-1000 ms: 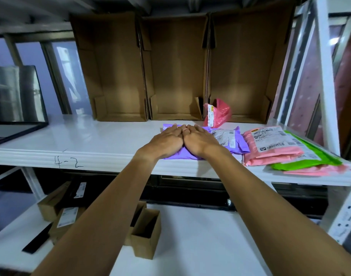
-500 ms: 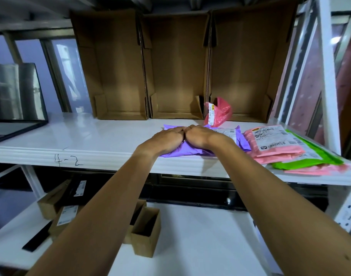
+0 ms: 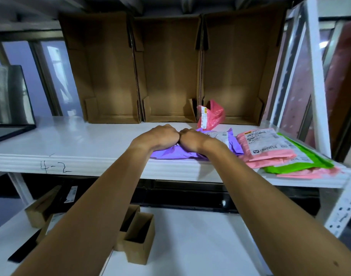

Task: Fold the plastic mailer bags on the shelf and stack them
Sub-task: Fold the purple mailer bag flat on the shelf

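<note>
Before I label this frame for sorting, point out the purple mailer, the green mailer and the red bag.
purple mailer (image 3: 170,153): head view, its bare near part.
green mailer (image 3: 294,168): head view, its near green strip.
red bag (image 3: 214,114): head view, middle of the crumpled plastic.

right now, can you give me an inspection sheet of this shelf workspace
surface: white shelf, "4-2" handwritten on its front edge.
job's things: purple mailer under both hands; pink mailers and a green mailer piled to its right; crumpled red bag behind.
clutter: three open cardboard boxes along the back; small boxes on the lower shelf.
hands: left hand and right hand knuckle to knuckle on the purple mailer, fingers curled.
cables: nothing seen.
surroundings: white rack post at right; dark framed panel at left.
</note>
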Motion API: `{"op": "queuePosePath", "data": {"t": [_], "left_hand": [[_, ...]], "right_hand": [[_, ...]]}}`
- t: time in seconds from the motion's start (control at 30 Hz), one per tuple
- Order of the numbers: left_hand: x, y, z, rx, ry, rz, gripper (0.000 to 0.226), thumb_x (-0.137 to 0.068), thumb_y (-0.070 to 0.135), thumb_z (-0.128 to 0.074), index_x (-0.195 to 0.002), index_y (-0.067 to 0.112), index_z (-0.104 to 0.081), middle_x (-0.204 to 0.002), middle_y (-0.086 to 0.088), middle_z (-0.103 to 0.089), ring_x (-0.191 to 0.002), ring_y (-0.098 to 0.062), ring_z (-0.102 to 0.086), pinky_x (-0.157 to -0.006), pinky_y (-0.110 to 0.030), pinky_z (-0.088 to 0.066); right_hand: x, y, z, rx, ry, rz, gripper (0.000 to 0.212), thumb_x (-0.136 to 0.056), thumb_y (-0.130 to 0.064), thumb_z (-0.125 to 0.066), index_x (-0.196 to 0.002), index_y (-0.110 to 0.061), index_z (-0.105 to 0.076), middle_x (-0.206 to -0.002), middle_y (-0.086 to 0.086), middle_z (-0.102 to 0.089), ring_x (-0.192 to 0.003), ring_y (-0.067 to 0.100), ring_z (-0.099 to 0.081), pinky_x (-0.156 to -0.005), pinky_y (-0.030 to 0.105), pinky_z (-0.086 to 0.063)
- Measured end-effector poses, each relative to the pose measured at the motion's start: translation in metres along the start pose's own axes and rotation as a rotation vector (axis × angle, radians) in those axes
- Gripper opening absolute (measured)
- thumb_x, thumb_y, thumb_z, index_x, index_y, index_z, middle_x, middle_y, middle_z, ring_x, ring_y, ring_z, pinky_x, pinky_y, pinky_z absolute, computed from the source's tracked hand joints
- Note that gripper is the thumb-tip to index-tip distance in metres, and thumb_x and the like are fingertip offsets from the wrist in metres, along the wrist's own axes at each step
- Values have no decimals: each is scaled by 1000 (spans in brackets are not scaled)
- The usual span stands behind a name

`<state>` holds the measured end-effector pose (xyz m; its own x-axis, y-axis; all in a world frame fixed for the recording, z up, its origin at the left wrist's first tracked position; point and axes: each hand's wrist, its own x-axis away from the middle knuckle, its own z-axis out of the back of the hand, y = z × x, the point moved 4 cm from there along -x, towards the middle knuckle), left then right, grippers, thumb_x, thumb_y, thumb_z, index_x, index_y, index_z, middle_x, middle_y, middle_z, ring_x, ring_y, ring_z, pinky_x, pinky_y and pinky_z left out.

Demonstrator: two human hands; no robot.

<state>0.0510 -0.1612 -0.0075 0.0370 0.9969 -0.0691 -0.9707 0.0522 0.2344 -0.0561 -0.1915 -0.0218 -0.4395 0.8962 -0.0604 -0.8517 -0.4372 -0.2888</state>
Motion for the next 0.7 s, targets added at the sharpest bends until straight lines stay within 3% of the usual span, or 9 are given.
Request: {"op": "queuePosePath", "data": {"t": [0.1, 0.2, 0.3, 0.37, 0.47, 0.57, 0.7], "left_hand": [[-4, -3, 4, 84, 56, 35, 51, -75, 38, -38, -105, 23, -77, -113, -1, -73, -99, -20, -64, -94, -44, -54], [-6, -6, 5, 261, 135, 62, 40, -73, 36, -47, -87, 15, -79, -89, -3, -75, -88, -23, -68, -85, -45, -57], [-5, -11, -5, 332, 233, 61, 35, -85, 38, -47, -77, 15, -73, -86, -7, -73, -93, -30, -65, -80, -39, -52], [-6, -12, -14, 196, 250, 27, 38, -100, 33, -36, -90, 22, -71, -108, -11, -70, -108, -35, -59, -89, -40, -45], [-9, -9, -20, 41, 228, 6, 42, -107, 24, -23, -133, 17, -55, -144, -10, -53, -129, -33, -48, -104, -40, -36], [-9, -8, -20, 51, 227, 18, 42, -108, 19, -26, -145, 8, -44, -153, -12, -44, -137, -29, -42, -109, -38, -33], [-7, -8, -20, 95, 265, 35, 42, -108, 17, -26, -145, 5, -44, -152, -17, -42, -139, -31, -41, -110, -42, -35]], "right_hand": [[12, -2, -2, -13, 49, 43, 53, -88, -30, -24, -128, -10, -54, -136, 19, -52, -120, 37, -50, -101, 49, -43], [21, -4, -1, -8, 104, 73, 42, -96, -25, -26, -123, -10, -55, -130, 15, -54, -117, 34, -49, -99, 50, -42], [25, -5, 2, -14, 139, 77, 37, -100, -16, -30, -123, -5, -56, -129, 16, -55, -120, 33, -49, -99, 46, -42], [29, -7, 4, -25, 156, 77, 40, -101, -15, -28, -128, -4, -55, -133, 15, -54, -123, 32, -48, -103, 46, -40], [32, -9, 6, -43, 165, 69, 42, -103, -16, -25, -133, -4, -52, -139, 15, -51, -126, 31, -46, -106, 44, -38], [33, -8, 6, -53, 176, 63, 41, -104, -16, -25, -134, -4, -52, -140, 15, -51, -128, 30, -46, -105, 41, -38], [30, -5, 5, -130, 227, 39, 38, -103, -21, -29, -128, -8, -54, -137, 15, -52, -124, 32, -48, -96, 39, -39]]}}
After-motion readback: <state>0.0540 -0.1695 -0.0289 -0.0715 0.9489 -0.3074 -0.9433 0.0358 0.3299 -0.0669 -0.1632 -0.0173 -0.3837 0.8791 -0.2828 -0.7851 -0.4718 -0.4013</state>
